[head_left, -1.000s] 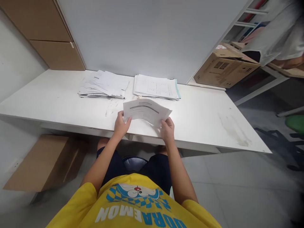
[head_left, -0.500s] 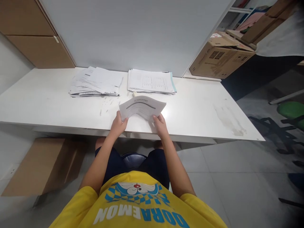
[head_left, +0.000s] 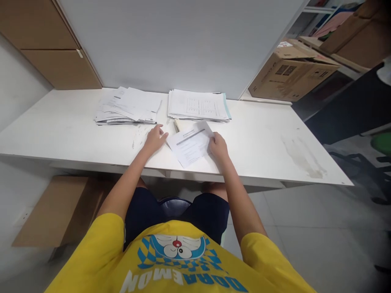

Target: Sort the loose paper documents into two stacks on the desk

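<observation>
A printed paper sheet (head_left: pixel 192 144) lies tilted low over the front of the white table. My right hand (head_left: pixel 218 146) is closed on its right edge, the fingers partly hidden. My left hand (head_left: pixel 155 139) is off the sheet, just beyond its left corner, with fingers apart and nothing in them. Behind the sheet, a small narrow cream-and-dark object (head_left: pixel 176 125) shows in part; its kind is unclear. Farther back sit an uneven stack of papers (head_left: pixel 131 106) on the left and a neater paper stack (head_left: pixel 198 105) on the right.
The white table (head_left: pixel 256 138) meets an upright grey panel (head_left: pixel 177 44) at the back. A cardboard box (head_left: pixel 290 75) stands at the back right. Brown cardboard (head_left: pixel 51 67) is at the back left, and another cardboard piece (head_left: pixel 50 207) sits low beside the table.
My left hand has let go of the sheet and moved slightly up. The sheet, bent between both hands before, is now flatter and turned, held by my right hand alone.
</observation>
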The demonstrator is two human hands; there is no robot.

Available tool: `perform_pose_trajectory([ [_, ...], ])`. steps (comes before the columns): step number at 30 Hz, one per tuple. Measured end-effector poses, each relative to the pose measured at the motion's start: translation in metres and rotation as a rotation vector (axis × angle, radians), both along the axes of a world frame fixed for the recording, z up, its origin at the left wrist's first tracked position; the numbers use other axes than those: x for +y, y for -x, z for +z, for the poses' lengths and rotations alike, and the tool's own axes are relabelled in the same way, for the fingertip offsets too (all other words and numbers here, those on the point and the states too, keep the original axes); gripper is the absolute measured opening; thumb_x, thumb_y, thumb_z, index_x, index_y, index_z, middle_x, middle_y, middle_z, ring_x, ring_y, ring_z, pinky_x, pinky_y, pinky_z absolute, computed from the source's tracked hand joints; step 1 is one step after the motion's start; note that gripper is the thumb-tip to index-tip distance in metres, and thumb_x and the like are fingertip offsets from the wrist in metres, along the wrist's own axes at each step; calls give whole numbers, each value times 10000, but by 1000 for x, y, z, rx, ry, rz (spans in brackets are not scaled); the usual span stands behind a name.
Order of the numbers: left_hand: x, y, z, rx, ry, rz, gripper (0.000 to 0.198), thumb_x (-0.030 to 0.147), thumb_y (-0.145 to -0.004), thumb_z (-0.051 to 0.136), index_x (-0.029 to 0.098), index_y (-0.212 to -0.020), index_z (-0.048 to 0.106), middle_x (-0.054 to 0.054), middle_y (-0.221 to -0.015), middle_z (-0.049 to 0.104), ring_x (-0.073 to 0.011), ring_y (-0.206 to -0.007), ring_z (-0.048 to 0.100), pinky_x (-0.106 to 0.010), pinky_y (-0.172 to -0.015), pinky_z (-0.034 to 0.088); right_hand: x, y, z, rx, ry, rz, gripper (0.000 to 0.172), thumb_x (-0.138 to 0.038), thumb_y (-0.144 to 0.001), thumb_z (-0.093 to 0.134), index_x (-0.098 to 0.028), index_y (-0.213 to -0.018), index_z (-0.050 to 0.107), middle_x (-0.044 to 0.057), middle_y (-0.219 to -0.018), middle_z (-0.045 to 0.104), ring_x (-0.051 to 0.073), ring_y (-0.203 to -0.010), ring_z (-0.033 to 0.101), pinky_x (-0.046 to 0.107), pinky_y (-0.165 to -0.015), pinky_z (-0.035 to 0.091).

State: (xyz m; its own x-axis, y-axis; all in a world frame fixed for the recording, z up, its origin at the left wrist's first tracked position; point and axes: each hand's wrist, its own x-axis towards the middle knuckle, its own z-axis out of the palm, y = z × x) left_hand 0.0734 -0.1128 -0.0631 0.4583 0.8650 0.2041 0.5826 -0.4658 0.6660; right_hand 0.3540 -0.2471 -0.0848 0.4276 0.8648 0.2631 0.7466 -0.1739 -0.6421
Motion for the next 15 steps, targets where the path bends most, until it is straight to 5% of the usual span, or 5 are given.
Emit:
perform_pose_trajectory([
  [4, 7, -16, 2, 240, -204, -107, 584, 435, -931, 501, 131, -1428, 465, -172, -1283, 619, -353, -1231, 517, -516, -1085, 364, 1, 3, -4, -108, -2, -141, 366, -171, -835, 376, -160, -1131, 591, 156, -1099, 612, 288, -965, 553, 411, -853, 442],
  [15, -7, -17, 11, 281, -426, -429, 632, 426, -977, 457, 184, -1550, 347, -121, -1626, 332, -305, -1514, 261, -464, -1222, 223, -4, -2, -9, -150, 88, -312, 423, -135, -749, 420, -144, -1084, 678, 132, -984, 595, 273, -855, 535, 398, -786, 431],
])
